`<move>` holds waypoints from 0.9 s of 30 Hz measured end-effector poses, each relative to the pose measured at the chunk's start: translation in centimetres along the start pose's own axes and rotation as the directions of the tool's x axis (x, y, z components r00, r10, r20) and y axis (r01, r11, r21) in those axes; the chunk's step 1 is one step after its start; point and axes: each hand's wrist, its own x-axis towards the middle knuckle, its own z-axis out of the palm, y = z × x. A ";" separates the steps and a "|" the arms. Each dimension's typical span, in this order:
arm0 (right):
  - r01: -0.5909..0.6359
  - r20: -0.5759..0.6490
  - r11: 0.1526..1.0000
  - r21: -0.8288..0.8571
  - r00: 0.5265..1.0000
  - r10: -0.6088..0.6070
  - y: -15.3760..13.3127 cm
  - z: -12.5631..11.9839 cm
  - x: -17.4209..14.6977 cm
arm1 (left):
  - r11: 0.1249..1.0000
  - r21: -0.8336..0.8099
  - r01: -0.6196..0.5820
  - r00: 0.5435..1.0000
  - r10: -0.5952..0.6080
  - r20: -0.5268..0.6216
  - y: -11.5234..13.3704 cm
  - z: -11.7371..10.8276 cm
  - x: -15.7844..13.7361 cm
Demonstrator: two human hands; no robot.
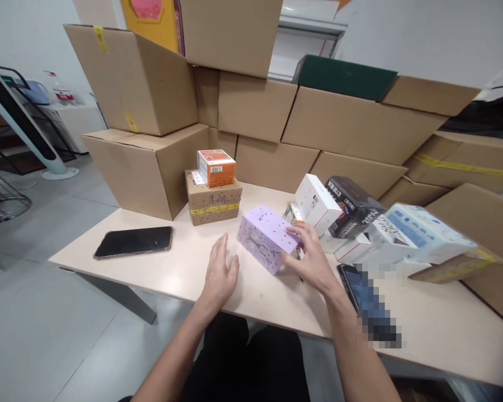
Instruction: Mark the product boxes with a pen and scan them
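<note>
A purple patterned box (262, 237) lies at an angle on the table in front of me. My right hand (312, 259) grips its right end, thumb on the near side and fingers over the top. Just left of the box, my left hand (221, 271) rests near the tabletop with its fingers apart and nothing in it. Behind it stands a small cardboard box (215, 204) with yellow tape and handwriting, and an orange box (221, 172) sits on top. To the right of the purple box is a pile with a white box (318, 204) and a black box (352, 204).
A phone (134, 242) lies at the table's left, and another phone (366, 301), partly pixelated, lies at the right. A light blue box (430, 231) leans on the pile. Large cardboard boxes (272, 164) are stacked along the back. The table's front edge is close to my legs.
</note>
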 end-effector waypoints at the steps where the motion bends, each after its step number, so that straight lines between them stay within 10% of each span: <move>1: 0.006 0.027 0.995 0.100 1.000 -0.009 0.5 -0.4 -0.9 | 0.999 -0.024 0.025 1.000 -0.025 -0.002 -0.1 0.0 0.0; 9: -0.154 0.148 0.844 0.514 0.985 0.089 2.2 0.7 -4.3 | 0.980 -0.185 0.068 0.992 -0.048 0.114 -0.1 -0.3 0.2; 17: -0.310 0.054 0.786 0.536 0.941 0.334 1.5 1.6 -3.7 | 0.935 -0.343 -0.095 0.985 0.040 -0.166 1.1 -1.7 -0.2; 27: -0.325 0.170 0.809 0.491 0.946 0.277 2.4 2.1 -4.3 | 0.927 -0.374 -0.007 1.000 -0.003 -0.026 1.2 -1.7 0.1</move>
